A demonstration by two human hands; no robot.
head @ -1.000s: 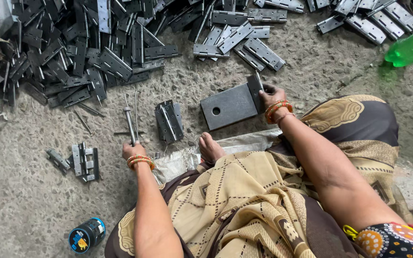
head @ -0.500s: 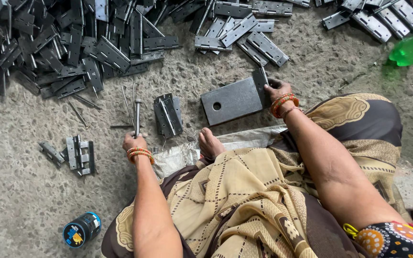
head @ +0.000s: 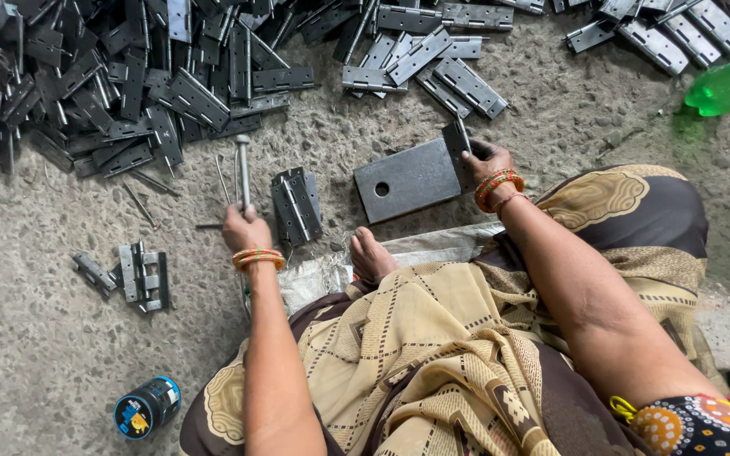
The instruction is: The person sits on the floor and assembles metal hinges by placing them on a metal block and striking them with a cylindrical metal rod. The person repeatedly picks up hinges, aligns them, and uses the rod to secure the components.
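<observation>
Steel-grey hammer [head: 243, 169] stands upright, clamped in the left hand [head: 245, 230]; the right hand [head: 487, 160] has its fingers closed on a dark hinge [head: 458, 148] against the flat metal block [head: 407, 179].

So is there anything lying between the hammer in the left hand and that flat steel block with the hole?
Yes. A small stack of dark hinges lies on the concrete between the left hand, which holds the hammer upright, and the steel block. The right hand holds a hinge piece at the block's far edge.
</observation>
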